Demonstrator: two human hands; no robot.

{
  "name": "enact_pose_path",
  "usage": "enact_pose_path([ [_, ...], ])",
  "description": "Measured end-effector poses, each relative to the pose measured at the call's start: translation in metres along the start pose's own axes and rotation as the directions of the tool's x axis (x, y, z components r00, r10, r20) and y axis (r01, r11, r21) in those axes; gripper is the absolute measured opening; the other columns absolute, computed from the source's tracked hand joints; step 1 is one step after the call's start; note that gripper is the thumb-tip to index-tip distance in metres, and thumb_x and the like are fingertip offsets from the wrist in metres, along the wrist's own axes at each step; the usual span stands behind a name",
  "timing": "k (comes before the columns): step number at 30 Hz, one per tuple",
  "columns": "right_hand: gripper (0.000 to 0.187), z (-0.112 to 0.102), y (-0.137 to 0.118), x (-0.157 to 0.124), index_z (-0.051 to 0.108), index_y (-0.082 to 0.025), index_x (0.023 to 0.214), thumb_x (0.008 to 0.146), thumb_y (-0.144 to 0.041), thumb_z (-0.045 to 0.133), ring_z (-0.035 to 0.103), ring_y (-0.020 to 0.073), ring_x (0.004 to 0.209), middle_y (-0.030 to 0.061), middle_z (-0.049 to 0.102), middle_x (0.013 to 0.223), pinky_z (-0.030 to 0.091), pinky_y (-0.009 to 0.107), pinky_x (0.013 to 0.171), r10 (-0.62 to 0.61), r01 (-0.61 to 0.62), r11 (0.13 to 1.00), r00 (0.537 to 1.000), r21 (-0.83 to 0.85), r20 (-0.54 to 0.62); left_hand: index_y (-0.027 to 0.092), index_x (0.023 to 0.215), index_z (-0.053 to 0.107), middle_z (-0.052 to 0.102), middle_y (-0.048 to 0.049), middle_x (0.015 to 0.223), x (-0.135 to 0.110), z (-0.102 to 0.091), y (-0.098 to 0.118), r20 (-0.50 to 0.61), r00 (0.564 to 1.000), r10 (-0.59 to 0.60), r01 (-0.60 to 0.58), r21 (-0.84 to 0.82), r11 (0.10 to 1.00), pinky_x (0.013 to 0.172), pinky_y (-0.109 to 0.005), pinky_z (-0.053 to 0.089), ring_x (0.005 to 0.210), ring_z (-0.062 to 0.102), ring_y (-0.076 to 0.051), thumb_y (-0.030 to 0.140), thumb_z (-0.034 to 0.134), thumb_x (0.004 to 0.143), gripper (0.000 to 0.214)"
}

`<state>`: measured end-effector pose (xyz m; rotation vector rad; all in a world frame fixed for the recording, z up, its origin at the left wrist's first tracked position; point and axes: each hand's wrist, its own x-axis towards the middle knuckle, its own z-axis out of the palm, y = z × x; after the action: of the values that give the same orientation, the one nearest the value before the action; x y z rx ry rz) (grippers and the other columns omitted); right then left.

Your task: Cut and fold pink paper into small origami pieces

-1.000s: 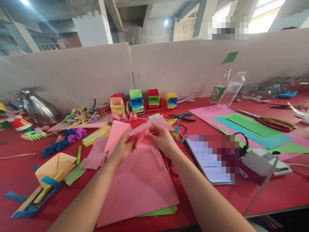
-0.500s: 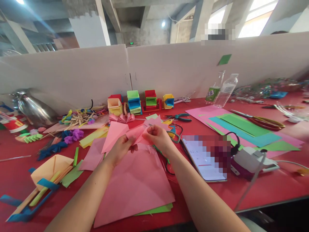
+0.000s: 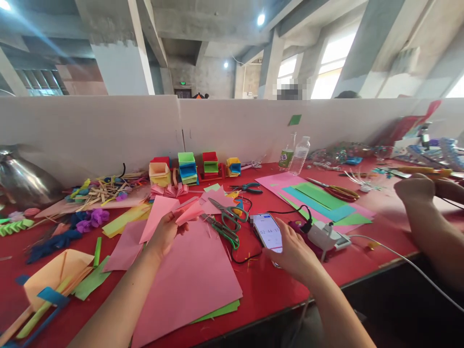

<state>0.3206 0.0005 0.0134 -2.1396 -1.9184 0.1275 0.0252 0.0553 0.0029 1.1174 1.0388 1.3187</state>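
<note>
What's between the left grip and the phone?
Head view: part of the large pink sheet, the green cutter, the scissors and a black cord lie between the left grip and the phone.

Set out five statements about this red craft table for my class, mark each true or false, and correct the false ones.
1. The left hand holds a small piece of pink paper. True.
2. The right hand grips a green-handled metal utility knife. False: it is spread at the flat, rectangular smartphone with a lit screen.
3. The large, flat pink paper sheet lies over green paper. True.
4. The clear plastic bottle with a green label lies on its side. False: it stands upright.
5. Teal-handled metal pliers lie on the red tabletop. True.
</note>
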Motion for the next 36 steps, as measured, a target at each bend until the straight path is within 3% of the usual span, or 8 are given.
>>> enact_pose_path([
  [4, 0.087, 0.006, 0.021, -0.016, 0.017, -0.011, 0.142, 0.067, -0.034, 0.056, 0.042, 0.0343, 0.12, 0.0204, 0.04, 0.134, 0.036, 0.043, 0.091, 0.068, -0.066, 0.998, 0.994, -0.022, 0.089, 0.013, 0.079, 0.067, 0.071, -0.0077, 0.072, -0.001, 0.001, 0.0, 0.009, 1.0, 0.008, -0.007, -0.004, 1.0, 0.046, -0.02, 0.034, 0.049, 0.049, -0.009, 0.032, 0.065, 0.063, 0.025],
  [9, 0.081, 0.004, 0.017, -0.002, 0.018, -0.008, 0.142, 0.072, -0.033, 0.052, 0.05, 0.0324, 0.111, 0.0206, 0.05, 0.122, 0.038, 0.039, 0.087, 0.086, -0.074, 0.994, 0.984, -0.078, 0.158, 0.011, 0.081, 0.065, 0.071, -0.0091, 0.074, -0.001, 0.001, -0.003, 0.034, 0.999, 0.01, -0.011, 0.004, 1.0, 0.047, -0.02, 0.035, 0.05, 0.051, -0.009, 0.042, 0.065, 0.066, 0.034],
  [15, 0.081, 0.012, 0.011, 0.021, 0.023, -0.004, 0.139, 0.077, -0.049, 0.047, 0.048, 0.0359, 0.113, 0.0238, 0.05, 0.12, 0.038, 0.042, 0.085, 0.161, -0.154, 0.975, 0.986, -0.162, 0.033, 0.01, 0.08, 0.065, 0.071, -0.0109, 0.076, 0.0, 0.002, -0.006, 0.054, 0.998, 0.011, -0.012, 0.02, 1.0, 0.046, -0.021, 0.035, 0.049, 0.051, -0.01, 0.047, 0.065, 0.066, 0.039],
  [27, 0.08, 0.015, 0.011, 0.029, 0.027, -0.011, 0.138, 0.071, -0.047, 0.05, 0.051, 0.0342, 0.11, 0.0176, 0.054, 0.122, 0.04, 0.043, 0.085, 0.101, -0.111, 0.981, 0.992, -0.161, -0.07, 0.011, 0.079, 0.066, 0.071, -0.011, 0.075, -0.003, 0.007, -0.001, 0.06, 0.998, 0.029, -0.031, 0.037, 0.999, 0.046, -0.021, 0.035, 0.048, 0.05, -0.01, 0.046, 0.064, 0.066, 0.038],
  [31, 0.081, 0.013, 0.004, 0.027, 0.026, -0.008, 0.139, 0.073, -0.048, 0.051, 0.048, 0.0372, 0.112, 0.0204, 0.053, 0.124, 0.039, 0.047, 0.087, 0.119, -0.133, 0.979, 0.988, -0.152, -0.095, 0.011, 0.077, 0.065, 0.07, -0.0105, 0.073, -0.001, 0.007, -0.001, 0.042, 0.998, 0.043, -0.045, 0.032, 0.998, 0.046, -0.021, 0.035, 0.048, 0.05, -0.01, 0.046, 0.063, 0.066, 0.036],
  [33, 0.078, 0.011, -0.013, 0.027, 0.032, -0.007, 0.136, 0.074, -0.049, 0.053, 0.045, 0.0384, 0.116, 0.0213, 0.049, 0.128, 0.036, 0.049, 0.09, 0.032, -0.047, 0.995, 0.986, -0.089, -0.165, 0.011, 0.076, 0.065, 0.069, -0.0103, 0.071, 0.0, 0.008, -0.002, 0.031, 0.998, 0.053, -0.054, 0.031, 0.998, 0.046, -0.021, 0.035, 0.048, 0.05, -0.01, 0.046, 0.062, 0.067, 0.036],
  [35, 0.067, 0.008, -0.042, 0.032, 0.039, -0.011, 0.132, 0.075, -0.041, 0.055, 0.042, 0.0333, 0.12, 0.0174, 0.048, 0.131, 0.034, 0.046, 0.095, -0.15, 0.176, 0.981, 0.957, 0.086, -0.249, 0.011, 0.076, 0.064, 0.068, -0.0095, 0.069, 0.0, 0.009, -0.002, 0.016, 0.998, 0.065, -0.065, 0.034, 0.997, 0.046, -0.021, 0.035, 0.048, 0.049, -0.01, 0.047, 0.06, 0.069, 0.036],
  [36, 0.059, 0.007, -0.059, 0.037, 0.044, -0.014, 0.128, 0.076, -0.039, 0.055, 0.044, 0.0295, 0.118, 0.0141, 0.052, 0.128, 0.035, 0.042, 0.096, -0.254, 0.313, 0.924, 0.931, 0.217, -0.262, 0.011, 0.075, 0.064, 0.067, -0.0086, 0.067, 0.001, 0.01, -0.002, 0.004, 0.997, 0.073, -0.073, 0.04, 0.997, 0.045, -0.021, 0.034, 0.048, 0.049, -0.01, 0.047, 0.058, 0.07, 0.036],
])
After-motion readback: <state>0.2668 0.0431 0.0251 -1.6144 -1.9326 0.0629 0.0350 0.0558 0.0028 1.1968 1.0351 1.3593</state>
